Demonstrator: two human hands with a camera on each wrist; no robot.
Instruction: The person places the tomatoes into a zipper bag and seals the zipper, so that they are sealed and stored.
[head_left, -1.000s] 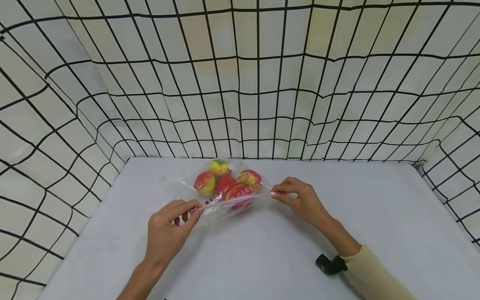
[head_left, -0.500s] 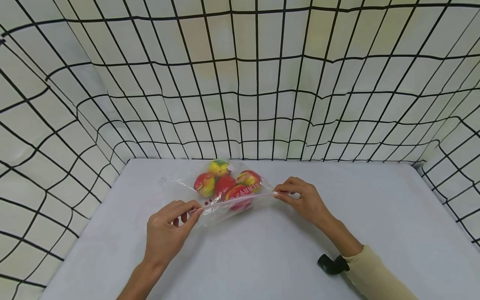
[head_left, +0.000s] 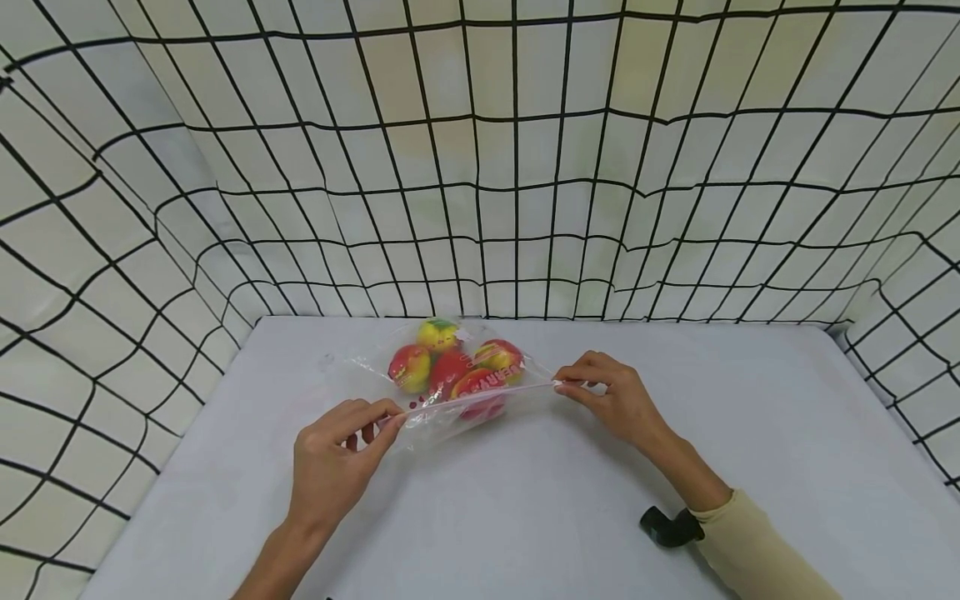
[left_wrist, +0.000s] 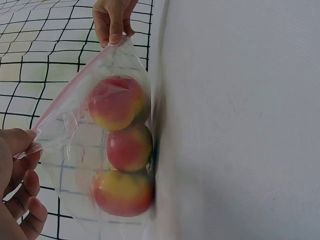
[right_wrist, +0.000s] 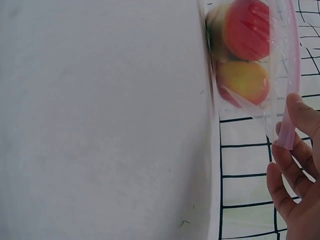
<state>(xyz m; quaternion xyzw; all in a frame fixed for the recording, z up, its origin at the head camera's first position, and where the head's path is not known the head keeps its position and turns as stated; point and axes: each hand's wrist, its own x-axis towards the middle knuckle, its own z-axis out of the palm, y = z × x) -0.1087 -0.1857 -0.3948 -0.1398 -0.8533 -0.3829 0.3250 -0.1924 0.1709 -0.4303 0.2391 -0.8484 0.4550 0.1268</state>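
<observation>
A clear zip bag [head_left: 442, 421] with a pink closing strip [right_wrist: 294, 65] and red print lies on the table, several red-and-yellow fruits like peaches or mangoes [head_left: 410, 367] inside it. My left hand [head_left: 333, 458] pinches the near left end of the strip between thumb and forefinger, its other fingers curled loosely below. At the strip's right end my right hand [head_left: 611, 400] pinches the corner with thumb and fingertips. Between the two hands the strip is drawn straight. In the left wrist view, three fruits [left_wrist: 122, 192] are stacked one beside another behind the film.
A white table [head_left: 510, 517] fills the space below the bag. Black netting [head_left: 517, 183] over pale walls surrounds the back and sides. A black bent tube-like piece [head_left: 667, 527] sits by the right sleeve [head_left: 757, 542].
My right hand has slid slightly to the right and up, along the strip's right end. My left hand and the fruits stay nearly where they were.
</observation>
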